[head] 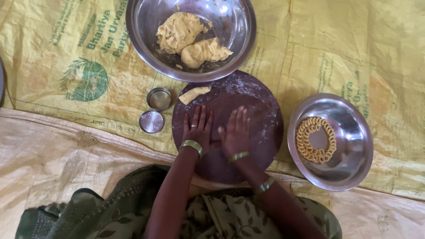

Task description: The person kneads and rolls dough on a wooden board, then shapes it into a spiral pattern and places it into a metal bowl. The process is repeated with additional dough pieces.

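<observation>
Both my hands lie flat, palms down, side by side on a round dark board (261, 106) dusted with flour. My left hand (197, 128) has red nails and a green bangle at the wrist. My right hand (234, 132) rests just beside it, fingers spread; whether dough lies under the palms is hidden. A small strip of yellow dough (194, 94) sits at the board's upper left edge. Above the board a large steel bowl (239, 40) holds two lumps of yellow dough (190, 39).
To the right, a steel bowl (349, 155) holds a ring of coiled dough loops (315, 139). Two small round steel tins (159, 98) (151, 121) stand left of the board. Yellow printed sacking (354, 48) covers the floor. My green patterned clothing (221, 217) fills the bottom.
</observation>
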